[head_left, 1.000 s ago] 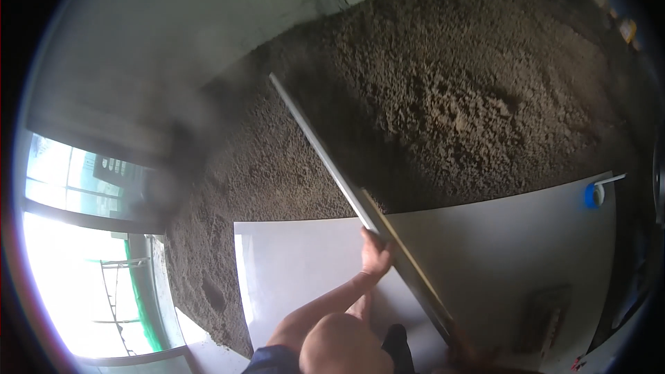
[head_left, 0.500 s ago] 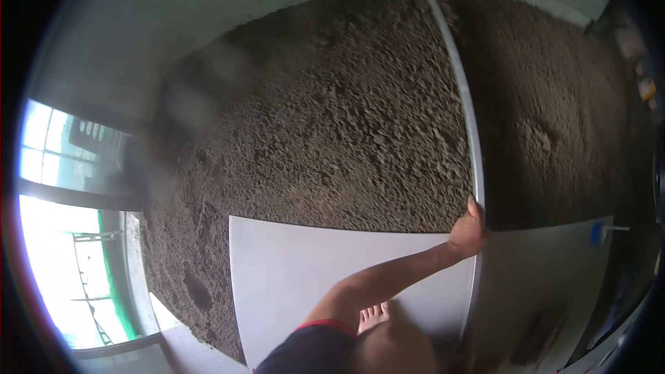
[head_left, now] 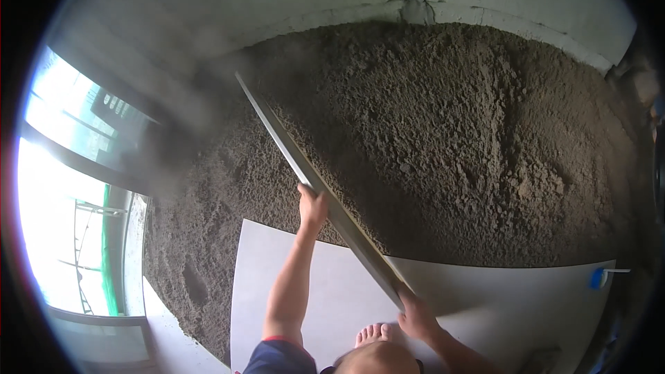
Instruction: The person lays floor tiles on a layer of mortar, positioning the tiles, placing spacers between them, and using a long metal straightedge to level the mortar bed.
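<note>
A long metal bar (head_left: 355,239) slants across a wide bed of brown, crumbly sand (head_left: 443,166), its far tip toward the upper left and its near end over a pale, flat sheet (head_left: 526,305). Whether the bar touches the sand along its whole length cannot be told from this angle. A person's left hand (head_left: 314,208) grips the bar partway along, over the sand just past the sheet's edge, the thumb pointing up along the metal. The right hand (head_left: 418,317) is closed on the near end, above the sheet; its fingers are partly hidden. Bare toes (head_left: 373,334) rest on the sheet between the two forearms, beside a bent knee (head_left: 374,359), while a dark sleeve (head_left: 277,357) with a red edge covers the left upper arm. At the sheet's far right corner sits a blue roll (head_left: 596,278) with a pale strip sticking out to its right. Behind the sand rises a gray wall (head_left: 312,0), marked by a darker upright band. At left, a bright window (head_left: 62,187) looks out on green netting (head_left: 109,256).
</note>
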`<state>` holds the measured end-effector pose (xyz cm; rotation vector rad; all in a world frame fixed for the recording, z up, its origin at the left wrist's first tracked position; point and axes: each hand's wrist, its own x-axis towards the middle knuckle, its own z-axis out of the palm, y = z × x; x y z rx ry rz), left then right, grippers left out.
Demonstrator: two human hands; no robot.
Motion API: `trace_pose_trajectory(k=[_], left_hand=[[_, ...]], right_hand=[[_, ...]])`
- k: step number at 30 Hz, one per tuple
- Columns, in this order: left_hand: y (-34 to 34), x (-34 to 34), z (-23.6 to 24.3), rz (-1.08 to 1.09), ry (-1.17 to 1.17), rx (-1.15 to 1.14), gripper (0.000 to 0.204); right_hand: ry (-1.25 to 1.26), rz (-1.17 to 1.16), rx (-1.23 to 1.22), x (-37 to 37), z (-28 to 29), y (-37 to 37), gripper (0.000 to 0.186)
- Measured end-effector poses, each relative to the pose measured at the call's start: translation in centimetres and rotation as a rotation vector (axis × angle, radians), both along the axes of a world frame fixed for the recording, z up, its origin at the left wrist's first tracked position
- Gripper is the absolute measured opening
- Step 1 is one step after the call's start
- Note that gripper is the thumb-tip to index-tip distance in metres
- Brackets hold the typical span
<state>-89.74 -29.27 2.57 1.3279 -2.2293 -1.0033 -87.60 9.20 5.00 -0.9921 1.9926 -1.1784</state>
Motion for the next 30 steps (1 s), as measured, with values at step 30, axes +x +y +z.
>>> trace_pose_trajectory(k=[30], left_hand=[[-1.3, -7.6, 3.6, -0.076, -0.128, 0.034, 0.059]], right_hand=[[-0.105, -0.046, 0.168, -2.4, 0.0, -4.5, 0.062]])
